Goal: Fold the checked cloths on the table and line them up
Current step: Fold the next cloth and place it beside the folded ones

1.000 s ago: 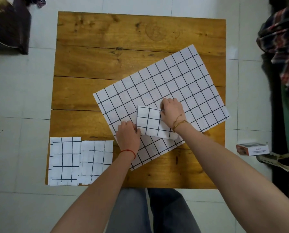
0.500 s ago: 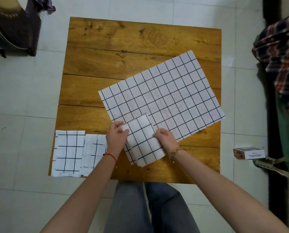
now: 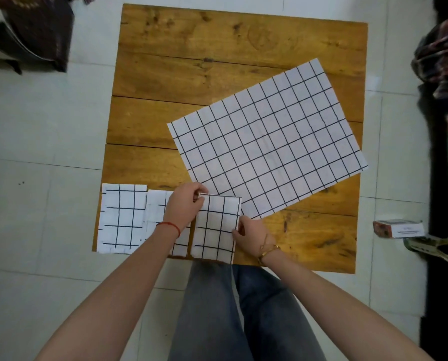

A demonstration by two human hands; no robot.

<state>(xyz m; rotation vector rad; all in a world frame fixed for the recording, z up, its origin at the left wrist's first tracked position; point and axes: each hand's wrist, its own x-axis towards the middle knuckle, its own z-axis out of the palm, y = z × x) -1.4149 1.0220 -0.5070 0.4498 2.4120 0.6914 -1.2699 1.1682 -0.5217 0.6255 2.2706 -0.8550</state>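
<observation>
Three folded white cloths with black checks lie in a row along the near edge of the wooden table point(image 3: 217, 74). The leftmost folded cloth point(image 3: 122, 218) sits at the near left corner. The second folded cloth point(image 3: 156, 207) is partly hidden under my left arm. The third folded cloth point(image 3: 216, 227) lies to its right. My left hand point(image 3: 185, 207) pinches its far left corner and my right hand point(image 3: 251, 234) grips its right edge. A large unfolded checked cloth point(image 3: 267, 142) lies flat and skewed on the right half of the table.
A small box point(image 3: 397, 229) lies on the tiled floor to the right of the table. Plaid fabric point(image 3: 444, 58) hangs at the far right. A dark bag point(image 3: 35, 29) rests at the upper left. My legs are under the near edge.
Both hands carried the small folded cloth off the large one, turned it straight and brought it down and left, into line beside the two folded cloths at the near edge.
</observation>
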